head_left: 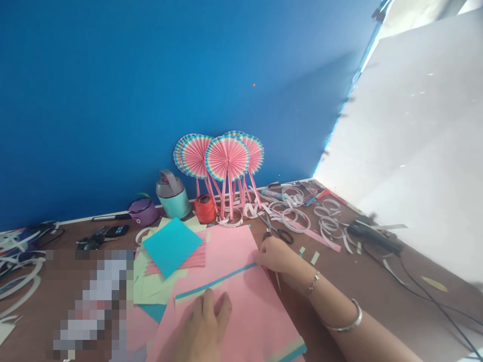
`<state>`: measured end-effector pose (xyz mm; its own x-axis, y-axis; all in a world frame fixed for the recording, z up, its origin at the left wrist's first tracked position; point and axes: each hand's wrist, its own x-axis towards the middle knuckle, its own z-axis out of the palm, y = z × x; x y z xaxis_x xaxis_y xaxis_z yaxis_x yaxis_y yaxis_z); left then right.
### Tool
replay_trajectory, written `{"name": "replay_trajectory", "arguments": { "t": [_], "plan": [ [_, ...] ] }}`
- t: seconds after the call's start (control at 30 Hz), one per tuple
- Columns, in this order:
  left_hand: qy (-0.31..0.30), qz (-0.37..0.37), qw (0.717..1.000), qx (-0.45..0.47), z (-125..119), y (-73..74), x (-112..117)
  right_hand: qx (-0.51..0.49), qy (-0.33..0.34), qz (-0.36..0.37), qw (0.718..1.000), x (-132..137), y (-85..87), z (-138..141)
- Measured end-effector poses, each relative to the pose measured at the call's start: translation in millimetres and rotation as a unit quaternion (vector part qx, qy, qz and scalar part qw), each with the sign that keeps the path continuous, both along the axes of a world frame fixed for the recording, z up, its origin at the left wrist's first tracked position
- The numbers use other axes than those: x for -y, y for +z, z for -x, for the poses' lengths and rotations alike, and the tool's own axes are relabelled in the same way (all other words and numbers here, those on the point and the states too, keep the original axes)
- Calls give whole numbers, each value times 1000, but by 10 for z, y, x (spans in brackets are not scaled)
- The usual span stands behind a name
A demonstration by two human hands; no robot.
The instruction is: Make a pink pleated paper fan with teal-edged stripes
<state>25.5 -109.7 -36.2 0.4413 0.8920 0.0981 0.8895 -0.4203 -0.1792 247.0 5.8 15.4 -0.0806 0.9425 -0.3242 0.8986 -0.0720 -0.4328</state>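
Note:
Pink paper sheets lie before me, with a blue strip and a pale band running across them. My left hand rests on the lower pink sheet with its fingers apart, just below the strip. At the right edge of the paper, where the blue strip ends, my right hand is closed in a pinch on the paper's edge. Its fingertips are partly hidden. A thin pale strip hangs below that hand. Just beyond it lie scissors with dark handles.
Pleated pink paper fans lean against the blue wall. A turquoise square tops pale green sheets. Behind stand a turquoise flask, purple pot and red ribbon roll. Curled white strips and a corded black tool lie right.

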Motion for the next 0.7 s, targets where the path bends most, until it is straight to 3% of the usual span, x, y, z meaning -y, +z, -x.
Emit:
{"name": "replay_trajectory", "arguments": {
  "t": [0.13,0.27,0.47,0.7],
  "plan": [
    [-10,37,999,-17,-2,1,-21,35,-2,16,999,27,17,55],
    [22,12,999,-23,-71,12,-14,100,-2,-54,994,64,-29,105],
    [35,-22,999,-12,-113,-6,-12,45,-12,-46,998,47,-19,84],
    [43,-1,999,-34,-150,14,-31,14,-29,-62,998,19,-35,109]
  ]
}}
